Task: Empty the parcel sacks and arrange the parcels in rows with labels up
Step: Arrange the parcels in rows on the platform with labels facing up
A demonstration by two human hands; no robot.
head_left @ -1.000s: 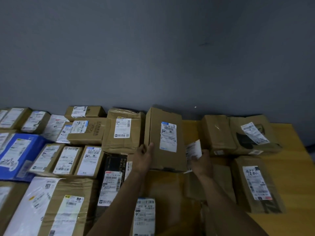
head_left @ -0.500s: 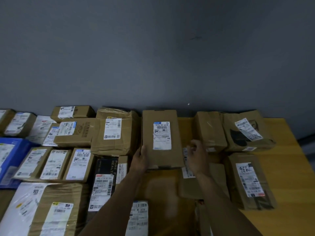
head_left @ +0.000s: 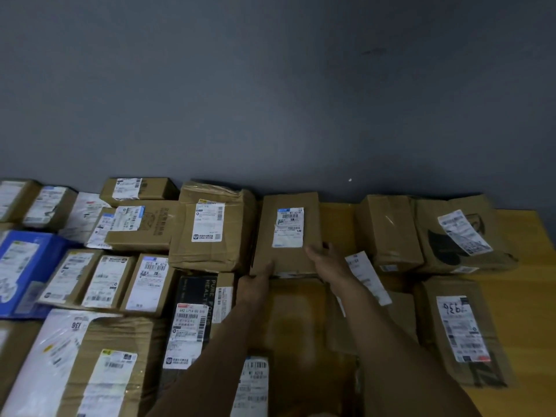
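Head view: most parcels already lie in rows on the wooden table [head_left: 535,296], white labels up, and no sack shows. A creased, rectangular cardboard box [head_left: 285,260], label up, sits in the back row by the wall. The left hand [head_left: 257,279] meets its near left corner, and I cannot tell how its fingers curl. The right hand [head_left: 326,260] rests fairly straight fingers on its near right corner. The glossy taped box [head_left: 388,230] just beside it shows no label on top and probably needs turning.

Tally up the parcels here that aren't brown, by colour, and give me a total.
Blue parcel: 1
Black box: 1
White bags, one in the back row, one in the near row: 2
Total: 4
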